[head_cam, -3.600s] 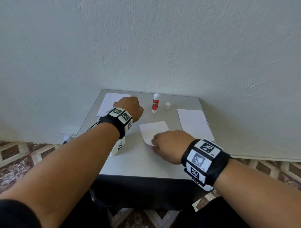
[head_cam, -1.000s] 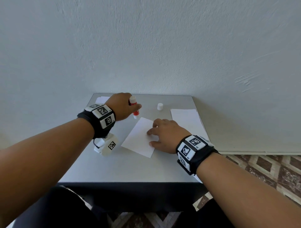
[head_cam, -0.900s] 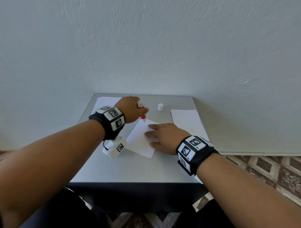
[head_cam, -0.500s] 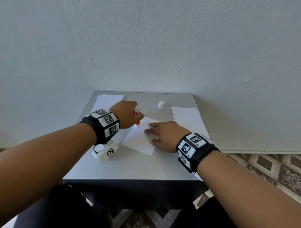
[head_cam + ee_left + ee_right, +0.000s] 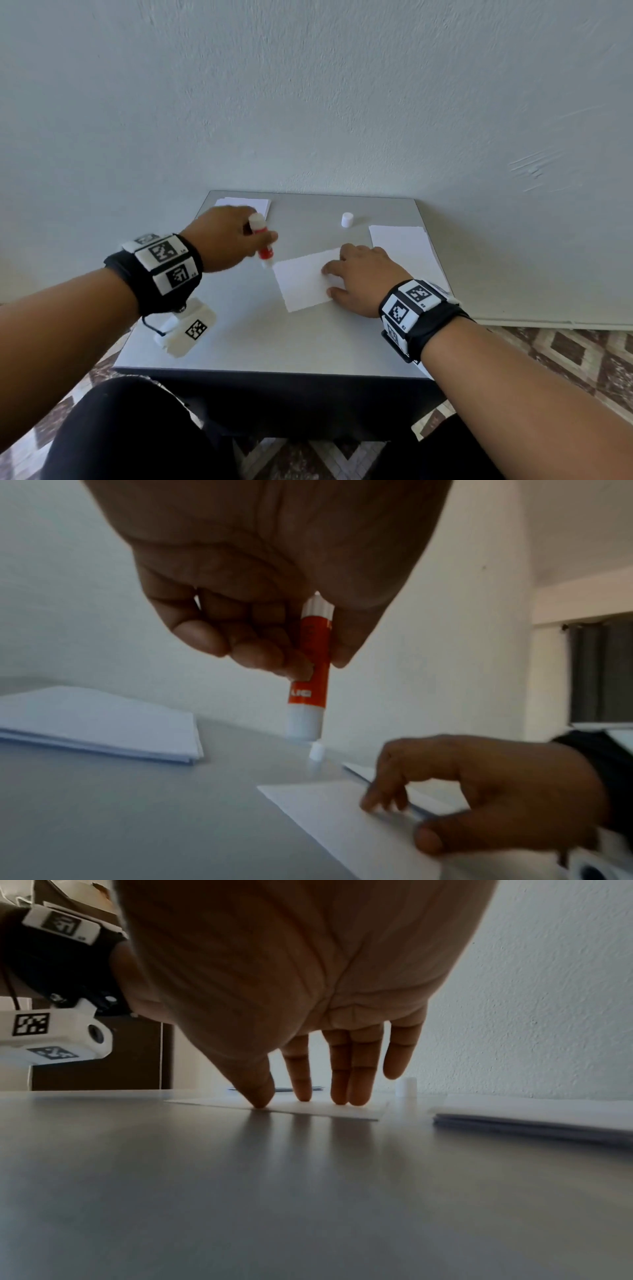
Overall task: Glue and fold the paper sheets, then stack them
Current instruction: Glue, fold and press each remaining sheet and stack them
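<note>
A red and white glue stick (image 5: 262,245) (image 5: 310,674) hangs tip down, pinched between the thumb and fingers of my left hand (image 5: 253,240) (image 5: 291,656). Its tip is just off the left far corner of a white paper sheet (image 5: 301,281) (image 5: 346,821) (image 5: 308,1108) in the middle of the grey table (image 5: 239,342). Whether the tip touches the table I cannot tell. My right hand (image 5: 329,277) (image 5: 308,1096) lies on the sheet's right part, its straight fingers pressing the sheet flat. The glue's white cap (image 5: 347,219) (image 5: 316,750) (image 5: 405,1087) stands near the back.
A pile of white sheets (image 5: 404,250) (image 5: 534,1118) lies along the table's right side, just behind my right hand. Another pile (image 5: 245,205) (image 5: 95,723) sits at the back left corner. A pale wall rises right behind the table; patterned floor shows around it.
My left hand took the glue stick from the back of the table and brought it to the sheet; it now sits off the sheet's left corner. The right hand has flattened on the sheet, which now lies turned.
</note>
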